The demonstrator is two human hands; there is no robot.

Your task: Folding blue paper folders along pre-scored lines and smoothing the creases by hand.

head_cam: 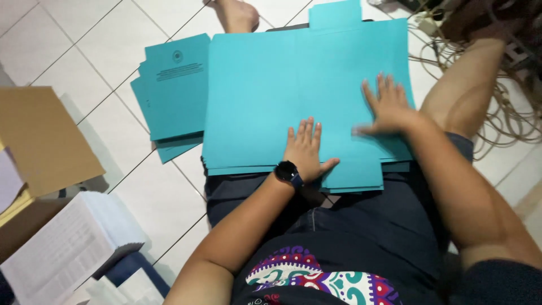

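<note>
- Turquoise card under both palms: left hand (305,148) laid flat, fingers together and stretched, gripping nothing, pressing the near middle of the big folder stack (265,85) resting across the lap.
- Right hand (389,107) spread flat too, blurred with motion, holding nothing, on the stack's right part.
- Black wristwatch (288,171) on the left wrist, just near of the stack's near edge.
- Judged as smoothing or squaring the top sheet; next move probably calls for a pinch at one edge to lift or fold it, keeping lower sheets aligned.
- Left of that, a second pile of printed turquoise folders (172,90) on the white tile floor (84,39).
- Further left, a brown cardboard box (42,135) and a ream of white papers (68,243).
- Far right, tangled cables (502,113).
</note>
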